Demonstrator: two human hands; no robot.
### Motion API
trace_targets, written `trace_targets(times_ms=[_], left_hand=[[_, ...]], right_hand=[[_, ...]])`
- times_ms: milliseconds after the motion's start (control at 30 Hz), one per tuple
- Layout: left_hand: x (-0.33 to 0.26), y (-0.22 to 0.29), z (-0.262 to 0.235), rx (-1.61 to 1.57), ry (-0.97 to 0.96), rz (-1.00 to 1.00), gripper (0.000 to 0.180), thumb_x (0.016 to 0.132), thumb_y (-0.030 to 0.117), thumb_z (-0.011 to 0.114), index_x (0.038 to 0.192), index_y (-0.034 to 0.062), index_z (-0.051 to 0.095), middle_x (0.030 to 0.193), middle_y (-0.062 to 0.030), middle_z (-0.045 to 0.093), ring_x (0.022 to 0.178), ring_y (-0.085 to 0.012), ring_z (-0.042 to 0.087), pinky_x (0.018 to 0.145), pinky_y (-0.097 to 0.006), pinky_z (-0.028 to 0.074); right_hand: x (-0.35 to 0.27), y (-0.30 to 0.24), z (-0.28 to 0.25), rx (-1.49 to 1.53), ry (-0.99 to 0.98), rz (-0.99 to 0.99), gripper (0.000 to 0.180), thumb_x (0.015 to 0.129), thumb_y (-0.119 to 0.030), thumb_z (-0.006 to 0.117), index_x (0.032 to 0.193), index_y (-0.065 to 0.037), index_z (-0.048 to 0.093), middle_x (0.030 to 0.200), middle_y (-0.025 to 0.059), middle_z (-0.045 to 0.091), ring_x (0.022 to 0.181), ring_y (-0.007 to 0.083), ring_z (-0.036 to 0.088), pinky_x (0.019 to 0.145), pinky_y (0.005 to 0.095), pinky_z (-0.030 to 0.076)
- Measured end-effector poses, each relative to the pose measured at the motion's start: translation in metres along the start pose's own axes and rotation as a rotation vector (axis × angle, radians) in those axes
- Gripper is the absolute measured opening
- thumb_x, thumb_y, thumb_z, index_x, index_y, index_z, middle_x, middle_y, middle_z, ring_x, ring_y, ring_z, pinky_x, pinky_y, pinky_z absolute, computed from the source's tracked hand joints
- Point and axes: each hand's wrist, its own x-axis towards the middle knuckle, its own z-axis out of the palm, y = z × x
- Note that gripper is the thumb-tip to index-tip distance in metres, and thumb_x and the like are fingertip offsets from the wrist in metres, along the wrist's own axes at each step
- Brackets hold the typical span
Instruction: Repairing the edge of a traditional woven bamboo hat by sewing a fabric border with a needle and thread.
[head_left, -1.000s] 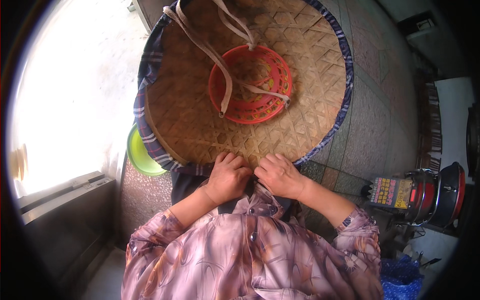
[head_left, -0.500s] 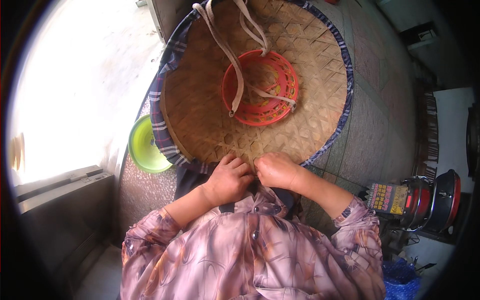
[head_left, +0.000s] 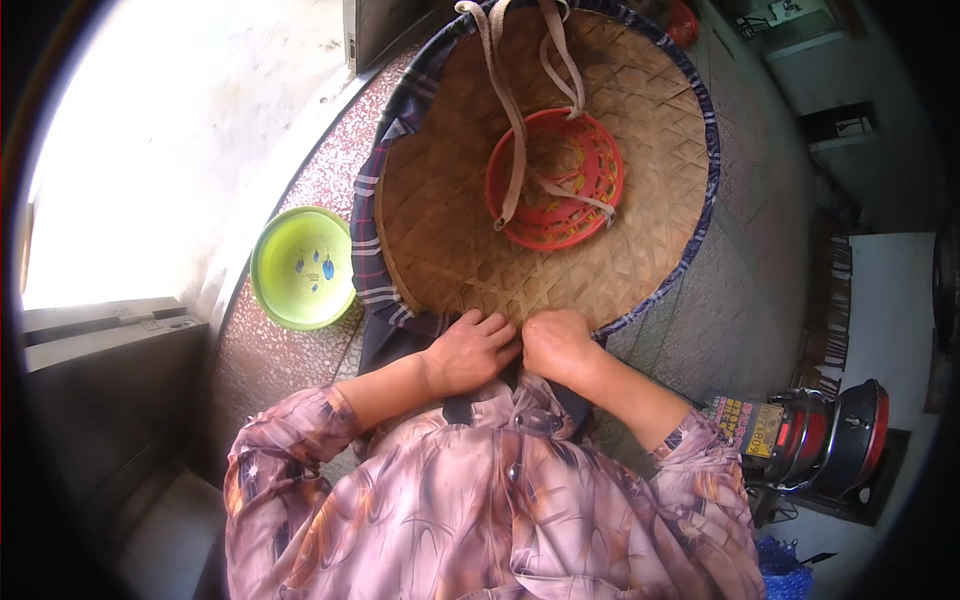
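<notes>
Both hands, left (head_left: 478,350) and right (head_left: 556,345), meet at the near rim of the woven hat (head_left: 450,240), fingers curled and pinching its dark edge cloth (head_left: 395,330). The step looks like working that edging; next calls for shifting grip along the rim.

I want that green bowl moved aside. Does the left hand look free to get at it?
Probably yes: the green bowl sits uncovered left of the woven hat, nothing between, though the left hand is busy at the hat's rim.
</notes>
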Motion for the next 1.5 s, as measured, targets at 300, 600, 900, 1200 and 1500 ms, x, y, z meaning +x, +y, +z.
trace_targets(times_ms=[300,600,900,1200,1500], left_hand=[[0.002,0.016,0.010,0.004,0.087,0.014,0.032,0.080,0.023,0.060,0.105,0.0077,0.071,0.103,-0.0040,0.059,0.099,-0.0207,0.055,0.078,-0.035,0.042],[-0.004,0.007,0.002,0.015,0.113,-0.014,0.033,0.080,0.024,0.061,0.106,0.0086,0.073,0.102,-0.0052,0.058,0.102,-0.0222,0.054,0.078,-0.037,0.042],[0.005,0.038,0.053,-0.051,0.111,0.001,0.025,0.075,0.027,0.064,0.096,0.0120,0.068,0.106,-0.0072,0.054,0.108,-0.0252,0.051,0.084,-0.038,0.043],[0.003,0.032,0.060,-0.040,0.134,0.002,0.032,0.075,0.026,0.065,0.103,0.0115,0.069,0.113,-0.0083,0.056,0.109,-0.0261,0.052,0.083,-0.039,0.045],[-0.006,0.016,0.018,0.017,0.039,-0.060,0.045,0.072,0.028,0.068,0.115,0.0133,0.070,0.113,-0.0084,0.058,0.106,-0.0262,0.055,0.083,-0.040,0.044]], right_hand=[[-0.024,0.045,0.024,0.345,0.404,0.105,0.018,0.080,-0.018,0.065,0.075,-0.002,0.071,0.079,0.0214,0.072,0.076,0.0405,0.072,0.068,0.0493,0.057],[-0.005,0.007,0.003,0.026,0.262,0.021,0.016,0.076,-0.018,0.068,0.077,-0.004,0.075,0.077,0.0213,0.072,0.078,0.0396,0.073,0.070,0.0491,0.058],[-0.011,0.009,0.040,-0.201,-0.053,0.141,0.028,0.077,-0.030,0.068,0.096,-0.012,0.080,0.101,0.0112,0.077,0.100,0.0269,0.074,0.086,0.0407,0.057],[-0.016,0.031,0.079,0.010,0.312,0.154,0.023,0.071,-0.026,0.068,0.076,-0.006,0.078,0.079,0.0210,0.073,0.078,0.0370,0.074,0.074,0.0475,0.058],[0.009,0.017,0.035,0.182,0.481,0.010,0.022,0.075,-0.021,0.065,0.081,-0.001,0.074,0.083,0.0249,0.072,0.079,0.0406,0.073,0.072,0.0495,0.059]])
